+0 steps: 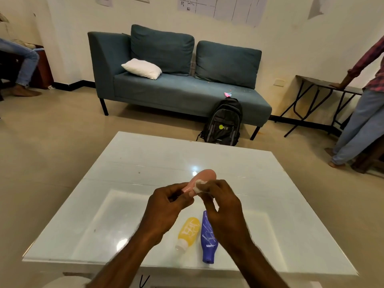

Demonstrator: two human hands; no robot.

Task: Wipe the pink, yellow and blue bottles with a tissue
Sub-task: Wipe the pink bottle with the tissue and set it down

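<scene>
My left hand (166, 204) grips the lower end of the pink bottle (204, 176), holding it tilted up and away above the white table (133, 163). My right hand (221, 201) pinches a small white tissue (198, 185) against the bottle's side. The yellow bottle (188, 232), with a white cap, lies flat on the table below my hands. Beside it on the right lies the blue bottle (208, 240), its upper end partly hidden behind my right hand.
Beyond the table stands a teal sofa (178, 88) with a black backpack (223, 123) leaning on it. A person stands at the right by a dark folding table (315, 94). Another person's legs show at the far left.
</scene>
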